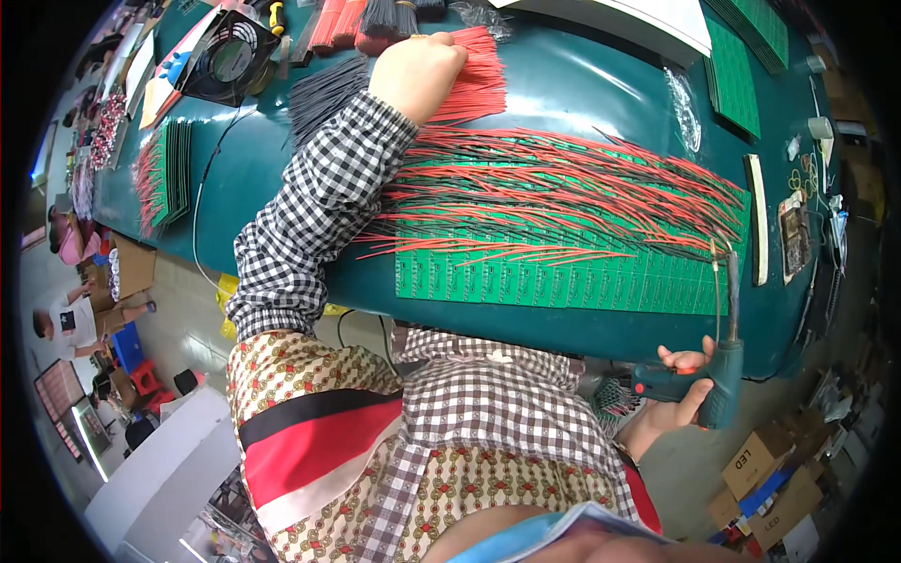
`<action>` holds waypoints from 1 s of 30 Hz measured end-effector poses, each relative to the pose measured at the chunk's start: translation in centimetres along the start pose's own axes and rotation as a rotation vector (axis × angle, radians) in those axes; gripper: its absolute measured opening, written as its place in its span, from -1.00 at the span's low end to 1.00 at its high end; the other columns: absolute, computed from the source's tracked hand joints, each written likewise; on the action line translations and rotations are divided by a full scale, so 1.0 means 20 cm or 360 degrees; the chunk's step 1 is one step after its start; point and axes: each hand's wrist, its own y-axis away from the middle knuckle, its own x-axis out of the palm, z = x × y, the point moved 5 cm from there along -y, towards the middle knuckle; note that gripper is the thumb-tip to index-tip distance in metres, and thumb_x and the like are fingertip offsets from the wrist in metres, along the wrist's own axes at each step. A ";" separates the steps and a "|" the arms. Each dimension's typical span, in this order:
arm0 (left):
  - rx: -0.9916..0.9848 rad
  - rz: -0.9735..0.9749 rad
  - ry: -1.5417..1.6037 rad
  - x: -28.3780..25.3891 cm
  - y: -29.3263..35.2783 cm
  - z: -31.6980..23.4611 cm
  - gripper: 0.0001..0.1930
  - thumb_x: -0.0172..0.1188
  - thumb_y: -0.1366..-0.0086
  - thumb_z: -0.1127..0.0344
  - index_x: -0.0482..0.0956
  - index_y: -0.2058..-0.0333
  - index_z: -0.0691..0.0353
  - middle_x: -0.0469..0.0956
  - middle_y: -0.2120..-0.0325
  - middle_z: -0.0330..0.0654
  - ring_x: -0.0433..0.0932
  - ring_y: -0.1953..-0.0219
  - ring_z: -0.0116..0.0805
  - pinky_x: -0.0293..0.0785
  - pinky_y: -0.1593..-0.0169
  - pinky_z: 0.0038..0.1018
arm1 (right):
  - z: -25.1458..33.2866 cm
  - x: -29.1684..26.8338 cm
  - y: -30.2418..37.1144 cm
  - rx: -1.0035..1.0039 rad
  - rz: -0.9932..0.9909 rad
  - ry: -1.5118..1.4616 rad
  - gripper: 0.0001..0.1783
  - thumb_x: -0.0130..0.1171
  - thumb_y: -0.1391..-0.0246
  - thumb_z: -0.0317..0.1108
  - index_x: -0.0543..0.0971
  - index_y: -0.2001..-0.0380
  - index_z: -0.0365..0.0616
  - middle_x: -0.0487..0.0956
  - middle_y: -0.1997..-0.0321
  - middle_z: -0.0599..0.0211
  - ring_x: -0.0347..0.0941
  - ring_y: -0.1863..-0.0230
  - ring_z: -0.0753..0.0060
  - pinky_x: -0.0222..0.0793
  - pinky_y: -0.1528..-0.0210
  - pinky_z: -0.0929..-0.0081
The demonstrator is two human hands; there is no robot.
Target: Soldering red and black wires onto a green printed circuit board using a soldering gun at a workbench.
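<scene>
My left hand (420,73) is curled, fingers bent down over a bundle of cut red wires (479,80). Its fingertips are hidden, so whether they grip a wire does not show. In my right hand (671,403) is a dark teal soldering gun (721,385) with a red button. Beside its metal barrel runs a thin feed tube, and the tip rests at or just above the right end of a green circuit board panel (563,286). Many red and black wires (563,188) lie across that panel, covering its far part. Black wires (328,94) lie left of my left hand.
A black fan (228,58) and stacked green panels with red wires (169,174) stand at the left. More green panels (734,80) lie far right, beside a white box (610,23). A pale strip (756,220) lies right of the work. Cardboard boxes (770,479) sit on the floor.
</scene>
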 end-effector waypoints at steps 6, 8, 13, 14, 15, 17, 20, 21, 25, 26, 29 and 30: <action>0.0191 -0.0011 -0.0091 -0.08 -0.01 -0.05 -0.87 0.11 -0.14 0.38 0.54 0.31 0.19 0.43 0.47 -0.13 0.53 0.42 -0.13 0.48 0.35 -0.30 | 0.00 -0.01 0.02 0.0028 -0.0009 -0.0057 -0.27 -0.08 -0.22 0.06 0.22 -0.10 -0.50 0.40 0.42 0.26 0.40 0.39 0.39 0.53 0.23 0.25; 0.0343 -0.0083 -0.0098 -0.13 -0.04 -0.11 -0.94 0.08 -0.05 0.43 0.47 0.44 0.22 0.41 0.48 -0.13 0.54 0.41 -0.15 0.52 0.36 -0.35 | 0.00 -0.02 0.03 0.0041 -0.0002 -0.0056 -0.27 -0.09 -0.22 0.07 0.22 -0.10 -0.49 0.40 0.41 0.26 0.39 0.38 0.38 0.52 0.22 0.24; 0.0725 0.0189 -0.0329 -0.20 -0.24 -0.28 -0.89 0.08 -0.02 0.32 0.51 0.59 0.19 0.43 0.51 -0.17 0.51 0.39 -0.25 0.48 0.35 -0.38 | -0.07 -0.01 0.07 0.0145 -0.0077 -0.0150 -0.24 -0.10 -0.20 0.13 0.22 -0.12 -0.44 0.40 0.37 0.28 0.37 0.37 0.38 0.48 0.17 0.20; 0.0750 0.0273 -0.0342 -0.20 -0.26 -0.32 -0.88 0.08 -0.01 0.33 0.53 0.61 0.18 0.44 0.52 -0.17 0.51 0.40 -0.24 0.47 0.36 -0.37 | -0.08 -0.01 0.06 0.0170 -0.0056 -0.0184 -0.23 -0.09 -0.20 0.14 0.23 -0.12 -0.43 0.40 0.37 0.29 0.37 0.36 0.38 0.47 0.16 0.19; 0.0759 0.0346 -0.0382 -0.19 -0.26 -0.35 -0.88 0.08 -0.01 0.34 0.54 0.62 0.18 0.44 0.54 -0.16 0.51 0.41 -0.24 0.47 0.37 -0.36 | -0.10 0.00 0.04 0.0179 -0.0013 -0.0238 -0.22 -0.09 -0.19 0.16 0.24 -0.11 -0.42 0.40 0.37 0.29 0.37 0.36 0.38 0.47 0.15 0.18; 0.0759 0.0411 -0.0447 -0.12 -0.26 -0.36 -0.85 0.11 0.00 0.31 0.55 0.66 0.18 0.49 0.54 -0.15 0.54 0.41 -0.22 0.48 0.38 -0.34 | -0.09 0.06 0.00 0.0125 0.0057 -0.0143 -0.23 -0.09 -0.18 0.18 0.26 -0.10 -0.40 0.40 0.37 0.29 0.36 0.34 0.37 0.44 0.12 0.18; 0.0116 0.1128 -0.0090 0.32 -0.22 -0.23 -0.75 0.26 0.13 0.08 0.66 0.59 0.14 0.60 0.52 -0.15 0.61 0.38 -0.18 0.52 0.35 -0.33 | -0.09 0.05 0.06 0.0409 -0.0316 -0.0305 -0.20 -0.06 -0.17 0.15 0.23 -0.09 -0.49 0.39 0.42 0.30 0.35 0.40 0.35 0.45 0.21 0.24; 0.0475 0.1221 -0.0362 0.26 -0.29 -0.44 -0.85 0.19 -0.05 0.30 0.62 0.39 0.16 0.52 0.52 -0.15 0.57 0.44 -0.20 0.52 0.41 -0.25 | -0.08 0.04 0.04 0.0320 -0.0171 -0.0387 -0.21 -0.08 -0.17 0.15 0.25 -0.09 -0.47 0.36 0.45 0.35 0.31 0.41 0.41 0.44 0.23 0.29; 0.0126 0.1241 -0.0218 0.60 -0.43 -0.61 -0.82 0.17 -0.12 0.19 0.68 0.38 0.09 0.62 0.43 -0.13 0.61 0.32 -0.17 0.53 0.31 -0.18 | -0.10 -0.20 0.08 0.0205 -0.0382 -0.0177 -0.40 -0.20 -0.28 0.00 0.30 -0.10 -0.36 0.25 0.48 0.45 0.21 0.40 0.49 0.30 0.16 0.44; 0.0336 0.1219 -0.0163 0.69 -0.46 -0.74 -0.79 0.14 -0.14 0.17 0.68 0.33 0.07 0.63 0.36 -0.16 0.60 0.28 -0.17 0.51 0.29 -0.12 | -0.10 -0.24 0.12 0.0225 -0.0301 -0.0267 -0.40 -0.20 -0.28 0.00 0.30 -0.10 -0.36 0.25 0.48 0.45 0.21 0.40 0.49 0.30 0.16 0.44; 0.0496 0.1023 -0.0151 0.68 -0.42 -0.69 -0.77 0.07 -0.15 0.26 0.68 0.27 0.05 0.63 0.31 -0.20 0.58 0.23 -0.21 0.45 0.30 -0.13 | -0.19 -0.23 0.04 0.0265 -0.0071 -0.0500 -0.38 -0.19 -0.27 0.02 0.29 -0.11 -0.36 0.26 0.48 0.44 0.22 0.40 0.49 0.31 0.19 0.44; 0.0517 0.0963 -0.0233 0.60 -0.44 -0.66 -0.78 0.08 -0.14 0.28 0.68 0.30 0.06 0.63 0.33 -0.20 0.59 0.26 -0.22 0.44 0.34 -0.15 | -0.22 -0.23 0.02 0.0272 -0.0038 -0.0538 -0.37 -0.19 -0.26 0.03 0.29 -0.11 -0.36 0.26 0.48 0.44 0.22 0.41 0.49 0.31 0.20 0.44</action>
